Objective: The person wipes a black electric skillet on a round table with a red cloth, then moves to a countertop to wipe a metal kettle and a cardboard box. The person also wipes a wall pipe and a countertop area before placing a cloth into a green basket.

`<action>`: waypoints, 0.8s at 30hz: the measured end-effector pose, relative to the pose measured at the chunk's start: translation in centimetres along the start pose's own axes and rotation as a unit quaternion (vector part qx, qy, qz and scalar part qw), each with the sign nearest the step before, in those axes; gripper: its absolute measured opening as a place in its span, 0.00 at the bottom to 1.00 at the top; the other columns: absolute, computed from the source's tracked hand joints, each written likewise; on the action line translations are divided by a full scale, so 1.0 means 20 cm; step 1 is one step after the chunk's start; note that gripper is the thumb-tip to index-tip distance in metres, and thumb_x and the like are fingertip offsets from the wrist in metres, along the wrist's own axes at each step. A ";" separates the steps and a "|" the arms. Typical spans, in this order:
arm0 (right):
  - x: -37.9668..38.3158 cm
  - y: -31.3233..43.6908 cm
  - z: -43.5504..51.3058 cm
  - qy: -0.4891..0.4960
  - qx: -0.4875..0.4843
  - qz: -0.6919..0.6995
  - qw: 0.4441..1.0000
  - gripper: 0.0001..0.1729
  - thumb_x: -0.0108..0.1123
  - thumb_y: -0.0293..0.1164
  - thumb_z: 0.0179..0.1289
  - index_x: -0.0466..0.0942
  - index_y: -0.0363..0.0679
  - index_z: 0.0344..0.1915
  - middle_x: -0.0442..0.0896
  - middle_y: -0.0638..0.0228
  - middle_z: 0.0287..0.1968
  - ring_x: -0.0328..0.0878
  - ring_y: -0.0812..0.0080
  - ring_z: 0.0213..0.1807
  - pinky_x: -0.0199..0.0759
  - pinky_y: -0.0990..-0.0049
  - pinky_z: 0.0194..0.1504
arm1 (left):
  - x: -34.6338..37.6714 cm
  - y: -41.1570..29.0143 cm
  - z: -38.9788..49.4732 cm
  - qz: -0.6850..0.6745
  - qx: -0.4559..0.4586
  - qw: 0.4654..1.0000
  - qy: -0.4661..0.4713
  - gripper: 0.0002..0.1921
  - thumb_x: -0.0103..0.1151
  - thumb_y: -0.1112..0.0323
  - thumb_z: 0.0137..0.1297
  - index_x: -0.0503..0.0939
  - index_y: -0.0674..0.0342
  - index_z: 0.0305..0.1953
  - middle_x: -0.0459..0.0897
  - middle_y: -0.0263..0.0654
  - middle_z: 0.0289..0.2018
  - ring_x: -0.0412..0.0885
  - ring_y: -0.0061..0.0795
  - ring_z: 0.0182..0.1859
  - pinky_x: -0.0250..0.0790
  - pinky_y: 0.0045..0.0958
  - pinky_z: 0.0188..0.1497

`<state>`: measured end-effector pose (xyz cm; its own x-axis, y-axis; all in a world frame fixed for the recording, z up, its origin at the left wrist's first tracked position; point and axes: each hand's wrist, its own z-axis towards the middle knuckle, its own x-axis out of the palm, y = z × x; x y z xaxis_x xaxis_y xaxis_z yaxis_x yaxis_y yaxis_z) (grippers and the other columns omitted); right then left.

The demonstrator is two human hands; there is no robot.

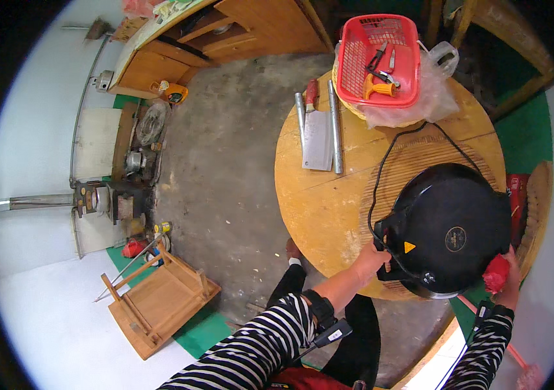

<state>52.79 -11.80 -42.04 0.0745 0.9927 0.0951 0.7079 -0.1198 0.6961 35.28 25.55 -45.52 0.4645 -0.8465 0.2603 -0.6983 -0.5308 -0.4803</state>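
Observation:
A round black electric griddle point(447, 214) with a dark lid lies on a ridged round mat point(372, 195) at the right of a round wooden table point(291, 185). My left hand point(370, 263) is closed on the griddle's handle at its left side, beside the power cord point(378, 180), which loops over the mat. At the griddle's lower right edge is my right hand point(511, 280), holding a crumpled red cloth point(496, 274); its fingers are partly hidden.
A cleaver point(317, 139) lies between two metal tubes point(335, 141) point(300, 117) on the table. Behind stands a red plastic basket point(406, 58) with tools. A wooden stool point(165, 297) lies tipped on the floor at lower left, near a stove point(123, 207).

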 end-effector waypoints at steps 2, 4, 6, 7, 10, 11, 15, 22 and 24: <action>-0.01 -0.01 0.00 0.053 -0.001 0.013 0.999 0.33 0.53 0.37 0.62 0.64 0.42 0.67 0.76 0.70 0.40 0.76 0.73 0.37 0.75 0.75 0.38 | 0.02 -0.02 -0.01 -0.001 0.007 1.000 -0.006 0.31 0.50 0.82 0.54 0.68 0.56 0.63 0.81 0.31 0.36 0.75 0.22 0.35 0.66 0.26 0.42; -0.04 -0.02 0.03 0.007 0.014 -0.034 0.999 0.32 0.54 0.38 0.63 0.64 0.42 0.66 0.76 0.71 0.38 0.76 0.74 0.36 0.75 0.77 0.38 | 0.03 -0.04 -0.02 0.015 0.024 1.000 -0.012 0.28 0.52 0.81 0.54 0.70 0.57 0.60 0.81 0.31 0.37 0.75 0.22 0.37 0.67 0.26 0.43; -0.09 -0.04 0.04 -0.033 0.000 -0.062 0.998 0.31 0.56 0.38 0.63 0.65 0.42 0.65 0.77 0.70 0.40 0.77 0.73 0.38 0.76 0.75 0.39 | 0.03 -0.05 -0.03 0.028 0.038 0.999 -0.014 0.26 0.54 0.80 0.55 0.71 0.58 0.58 0.81 0.31 0.37 0.76 0.22 0.39 0.67 0.27 0.45; -0.13 -0.04 0.03 -0.033 -0.022 -0.059 0.997 0.31 0.57 0.37 0.62 0.66 0.42 0.64 0.78 0.69 0.41 0.78 0.72 0.40 0.76 0.73 0.40 | 0.02 -0.05 -0.04 0.034 0.042 0.998 -0.011 0.26 0.55 0.79 0.55 0.71 0.58 0.58 0.81 0.31 0.37 0.76 0.22 0.41 0.68 0.27 0.46; -0.16 -0.07 -0.07 -0.076 -0.051 -0.006 0.996 0.29 0.60 0.39 0.62 0.70 0.39 0.60 0.79 0.66 0.43 0.79 0.67 0.40 0.78 0.70 0.40 | -0.04 -0.01 -0.06 -0.031 0.048 0.998 0.040 0.21 0.58 0.76 0.58 0.72 0.60 0.55 0.81 0.31 0.38 0.77 0.22 0.45 0.68 0.26 0.50; -0.15 -0.07 -0.14 -0.066 -0.062 0.001 0.996 0.27 0.60 0.40 0.62 0.71 0.40 0.58 0.79 0.66 0.43 0.79 0.67 0.40 0.78 0.69 0.41 | -0.07 0.02 -0.08 -0.073 0.063 0.993 0.074 0.19 0.59 0.74 0.60 0.73 0.61 0.54 0.81 0.32 0.39 0.77 0.22 0.46 0.68 0.26 0.51; 0.07 -0.08 -0.54 -0.049 -0.039 0.086 0.994 0.20 0.59 0.42 0.64 0.75 0.41 0.50 0.80 0.64 0.42 0.80 0.66 0.41 0.79 0.68 0.42 | -0.29 0.08 -0.14 0.086 0.010 0.994 0.067 0.12 0.59 0.68 0.65 0.76 0.64 0.48 0.82 0.33 0.39 0.78 0.23 0.46 0.69 0.27 0.52; 1.11 -0.28 -0.99 0.038 0.066 0.194 0.978 0.14 0.58 0.43 0.66 0.76 0.43 0.39 0.81 0.67 0.34 0.81 0.66 0.37 0.78 0.65 0.39 | -0.60 -0.17 -0.68 0.159 0.145 0.964 0.156 0.26 0.61 0.59 0.66 0.67 0.60 0.62 0.77 0.38 0.52 0.74 0.28 0.56 0.67 0.31 0.58; 1.50 -0.36 -1.13 0.089 0.111 0.145 0.979 0.18 0.56 0.45 0.68 0.75 0.42 0.42 0.81 0.63 0.41 0.80 0.64 0.42 0.77 0.64 0.44 | -0.64 -0.29 -0.92 0.222 0.208 0.937 0.174 0.39 0.63 0.58 0.64 0.54 0.54 0.71 0.68 0.42 0.63 0.66 0.31 0.64 0.64 0.35 0.63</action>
<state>34.13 18.43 -28.14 0.1853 0.8967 0.4020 0.8117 -0.3702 0.4517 23.36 38.65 -30.69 -0.0782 -0.9806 0.1799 -0.4746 -0.1220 -0.8717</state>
